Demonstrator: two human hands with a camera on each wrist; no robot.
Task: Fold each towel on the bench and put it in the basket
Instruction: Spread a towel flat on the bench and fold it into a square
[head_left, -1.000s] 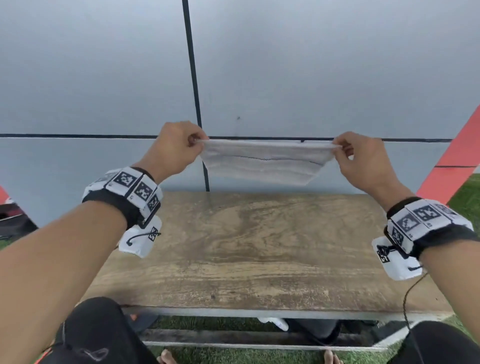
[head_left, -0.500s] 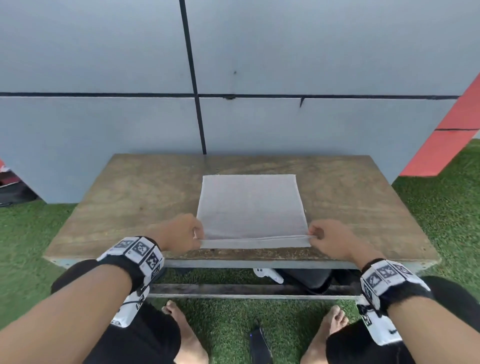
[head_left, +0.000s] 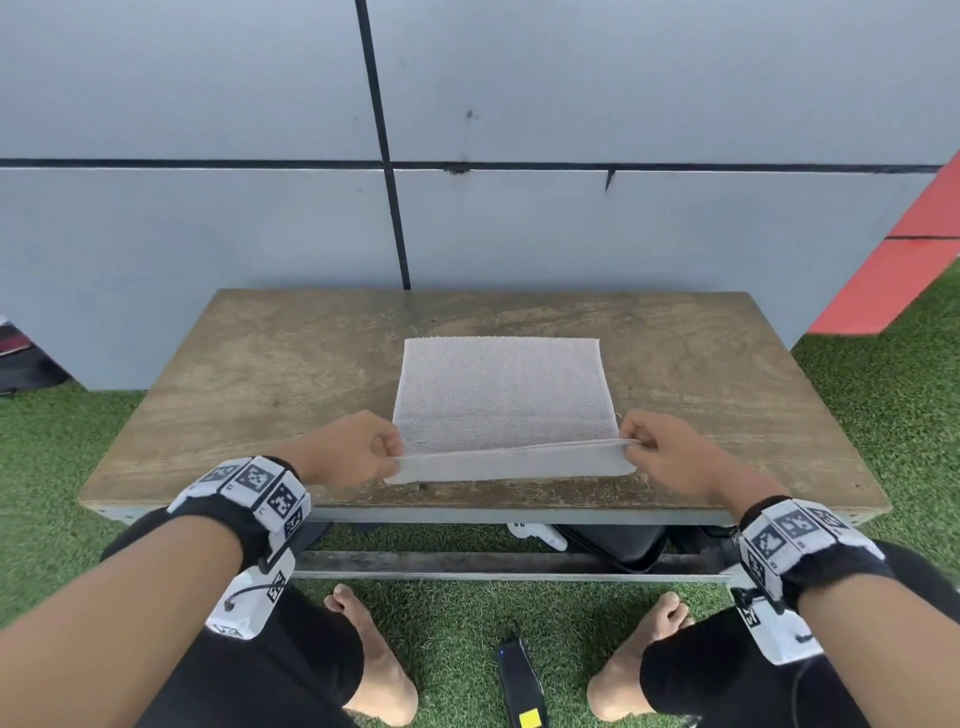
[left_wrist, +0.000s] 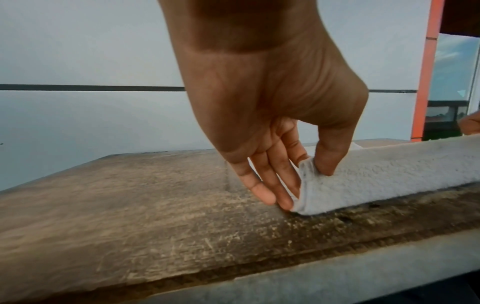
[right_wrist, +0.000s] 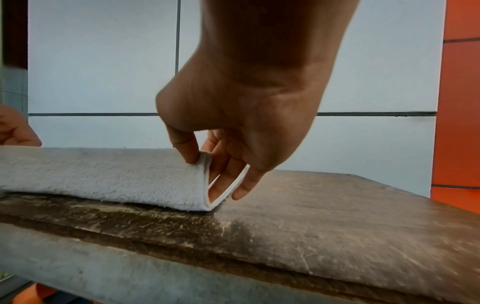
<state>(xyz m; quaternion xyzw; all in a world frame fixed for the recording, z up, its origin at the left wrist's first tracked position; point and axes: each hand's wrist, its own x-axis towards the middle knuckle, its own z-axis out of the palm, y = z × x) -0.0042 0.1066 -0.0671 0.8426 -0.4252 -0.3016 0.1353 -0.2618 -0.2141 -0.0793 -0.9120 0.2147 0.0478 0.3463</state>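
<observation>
On the worn wooden bench (head_left: 260, 395) before a grey panelled wall (head_left: 208, 93), both hands pinch the towel's (head_left: 498, 395) near edge.

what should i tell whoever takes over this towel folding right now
Left hand: pinches the towel's near left corner, thumb on top.
Right hand: pinches the near right corner the same way.
Towel: white, lying flat on the wooden bench, its near edge lifted and starting to turn over toward the far side.
Done: towel laid out, fold begun.
Left: carry the near edge over to the far edge, finish folding, then put it in the basket. No basket or other towels show in any view.
</observation>
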